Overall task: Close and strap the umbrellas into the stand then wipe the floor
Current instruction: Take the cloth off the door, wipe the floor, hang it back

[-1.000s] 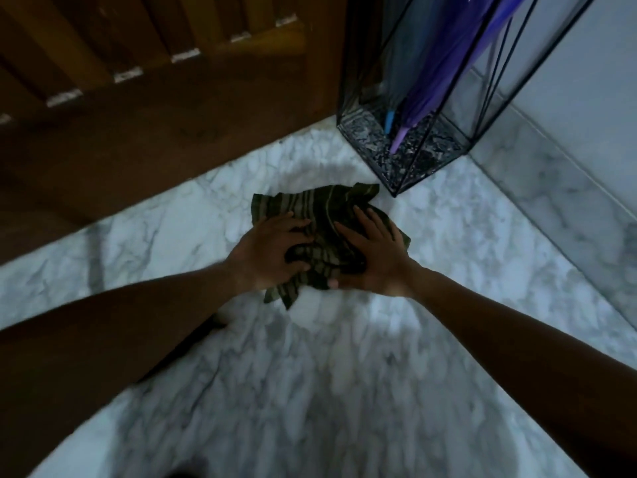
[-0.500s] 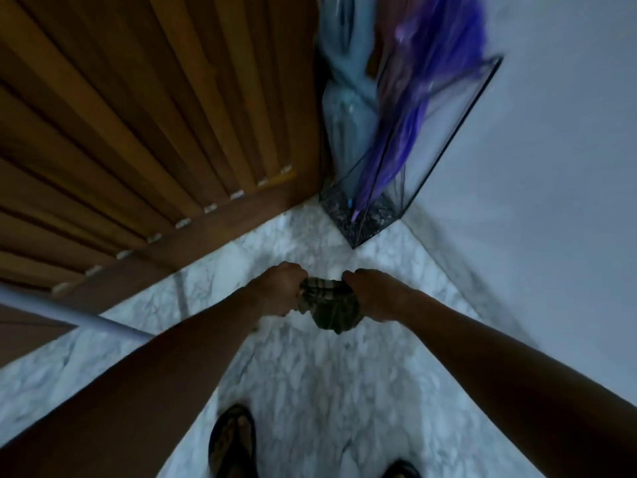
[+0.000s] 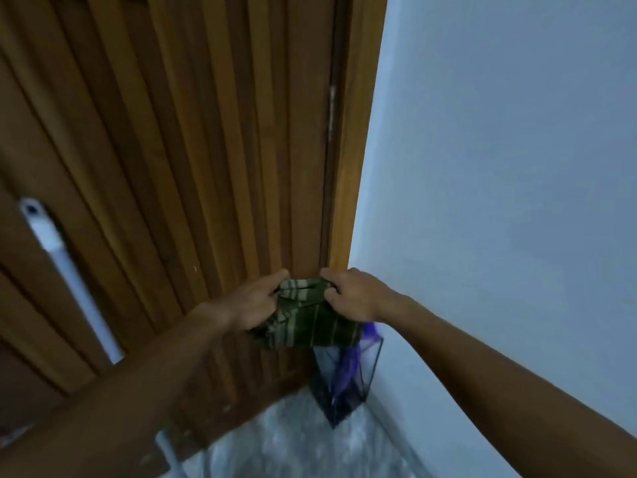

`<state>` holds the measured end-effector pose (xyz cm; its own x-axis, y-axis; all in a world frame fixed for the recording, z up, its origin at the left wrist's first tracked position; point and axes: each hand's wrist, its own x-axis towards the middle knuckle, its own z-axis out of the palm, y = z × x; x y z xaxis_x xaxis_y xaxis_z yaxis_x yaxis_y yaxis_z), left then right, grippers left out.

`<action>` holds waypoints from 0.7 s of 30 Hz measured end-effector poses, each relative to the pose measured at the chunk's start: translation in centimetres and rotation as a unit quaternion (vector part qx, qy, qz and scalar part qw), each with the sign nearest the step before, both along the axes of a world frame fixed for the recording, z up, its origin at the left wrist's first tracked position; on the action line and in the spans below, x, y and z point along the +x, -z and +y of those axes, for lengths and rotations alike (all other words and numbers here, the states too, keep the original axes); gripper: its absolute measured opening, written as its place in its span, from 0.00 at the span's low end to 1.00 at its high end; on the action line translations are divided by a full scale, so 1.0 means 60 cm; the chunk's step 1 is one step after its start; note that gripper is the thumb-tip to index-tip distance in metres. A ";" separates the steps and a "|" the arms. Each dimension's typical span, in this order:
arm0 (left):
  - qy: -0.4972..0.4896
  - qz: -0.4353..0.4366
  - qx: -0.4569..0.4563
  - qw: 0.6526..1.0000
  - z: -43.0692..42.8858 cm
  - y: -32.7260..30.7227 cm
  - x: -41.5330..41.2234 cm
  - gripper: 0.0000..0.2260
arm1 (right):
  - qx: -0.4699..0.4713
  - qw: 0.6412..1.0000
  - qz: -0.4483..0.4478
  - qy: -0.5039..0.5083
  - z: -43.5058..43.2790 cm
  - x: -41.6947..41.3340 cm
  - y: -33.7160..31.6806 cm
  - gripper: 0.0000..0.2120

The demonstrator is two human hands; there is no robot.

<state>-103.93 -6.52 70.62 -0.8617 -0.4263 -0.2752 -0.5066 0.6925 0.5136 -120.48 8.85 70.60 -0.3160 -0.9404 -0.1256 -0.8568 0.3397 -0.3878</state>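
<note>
Both hands, left (image 3: 254, 302) and right (image 3: 355, 296), fingers curled tight, gripped a green striped cloth (image 3: 310, 319) above the umbrella stand (image 3: 370, 370)

Both hands grip a bunched green striped cloth (image 3: 310, 319) mid-air: left hand (image 3: 256, 301), right hand (image 3: 355, 294). Umbrella stand (image 3: 348, 384) below, in corner by wooden door (image 3: 193, 150).

The scene is dimly and evenly lit, with a bluish cast. Everything is softened by motion blur. Straight lines of the door (image 3: 206, 167) are bent by wide-angle distortion.
</note>
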 end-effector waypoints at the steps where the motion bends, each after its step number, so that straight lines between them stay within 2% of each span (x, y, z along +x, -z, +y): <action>1: -0.004 -0.001 -0.019 1.000 -0.005 -0.063 0.013 0.23 | -0.016 1.000 0.017 -0.006 -0.007 0.011 -0.061 0.08; 3: 0.009 -0.011 -0.097 0.995 -0.017 -0.172 0.042 0.36 | -0.055 0.997 0.056 -0.020 -0.025 0.038 -0.166 0.05; 5: 0.042 -0.030 -0.198 0.979 -0.018 -0.273 0.092 0.42 | -0.093 0.991 0.088 -0.035 -0.044 0.085 -0.257 0.05; 7: 0.050 -0.024 -0.294 0.954 -0.025 -0.352 0.160 0.35 | -0.122 0.984 0.116 -0.053 -0.062 0.148 -0.328 0.08; 9: 0.035 0.004 -0.340 0.940 -0.051 -0.411 0.233 0.25 | -0.151 0.976 0.139 -0.071 -0.082 0.220 -0.385 0.13; 11: 0.014 0.008 -0.325 0.946 -0.083 -0.457 0.311 0.26 | -0.171 0.970 0.152 -0.082 -0.110 0.294 -0.424 0.19; 16: -0.030 0.013 -0.289 0.957 -0.154 -0.534 0.504 0.42 | -0.219 0.954 0.184 -0.087 -0.203 0.465 -0.480 0.22; 21: -0.067 0.016 -0.226 0.972 -0.224 -0.575 0.677 0.37 | -0.268 0.928 0.206 -0.159 -0.283 0.608 -0.515 0.15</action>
